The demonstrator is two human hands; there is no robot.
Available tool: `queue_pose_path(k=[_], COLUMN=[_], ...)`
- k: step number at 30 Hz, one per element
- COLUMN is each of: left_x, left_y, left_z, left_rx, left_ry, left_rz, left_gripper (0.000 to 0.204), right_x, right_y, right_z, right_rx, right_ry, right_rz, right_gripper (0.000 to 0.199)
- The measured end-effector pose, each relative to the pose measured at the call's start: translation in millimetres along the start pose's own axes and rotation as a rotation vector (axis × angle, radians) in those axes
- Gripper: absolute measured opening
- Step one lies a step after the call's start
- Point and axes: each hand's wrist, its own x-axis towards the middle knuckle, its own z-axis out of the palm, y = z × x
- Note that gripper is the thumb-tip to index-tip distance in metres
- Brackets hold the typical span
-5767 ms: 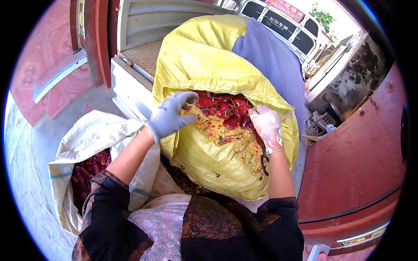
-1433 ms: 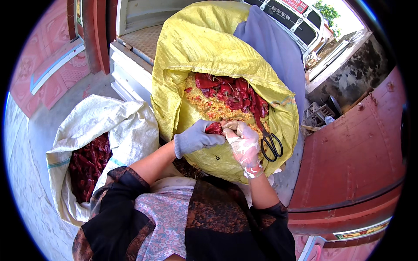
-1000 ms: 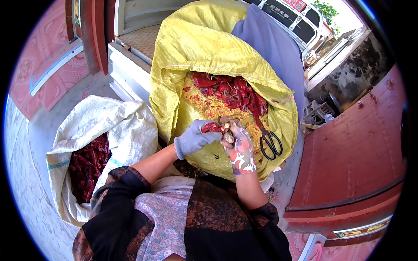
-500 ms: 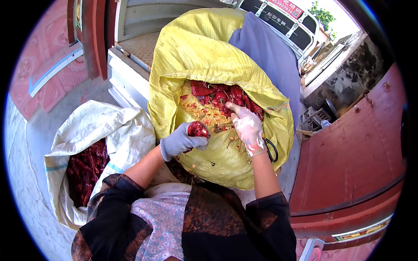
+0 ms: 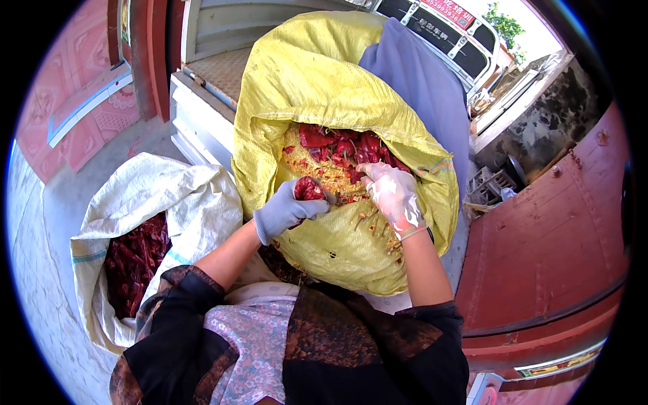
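My left hand (image 5: 282, 210), in a grey glove, is closed around a dried red chili pepper (image 5: 309, 189) at the front of the yellow woven sack (image 5: 337, 88). Inside the sack's mouth, more red chili peppers (image 5: 327, 142) lie on a spread of pale yellow seeds (image 5: 312, 171). Bent over the right side of that mouth is my right hand (image 5: 397, 196), in a pink and white patterned glove. Its thumb and forefinger close on a small red chili pepper (image 5: 355, 176), partly hidden by the fingers.
Left of me, a white woven sack (image 5: 202, 196) holds dark red dried peppers (image 5: 138, 263). Behind the yellow sack are a white truck bed (image 5: 199, 111) and a blue-grey cloth (image 5: 418, 74). A red metal door (image 5: 540, 250) stands on the right.
My right hand has shifted slightly right, and its pointing forefinger has bent in onto a pepper. The black loop beside that wrist no longer shows. My left hand keeps its hold, slightly higher.
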Motion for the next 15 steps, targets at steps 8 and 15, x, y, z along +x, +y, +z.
queue_pose_path(k=[8, 15], left_x=[6, 5], left_y=[19, 14], left_z=[24, 23], left_rx=[0.004, -0.207], left_ry=[0.01, -0.248], left_rz=[-0.043, 0.016], left_gripper=[0.014, 0.011], right_x=[-14, -26], right_y=[-43, -46], right_z=[-25, -32], right_rx=[0.011, 0.306], right_ry=[-0.191, 0.045], right_rz=[-0.096, 0.039], right_gripper=[0.015, 0.018])
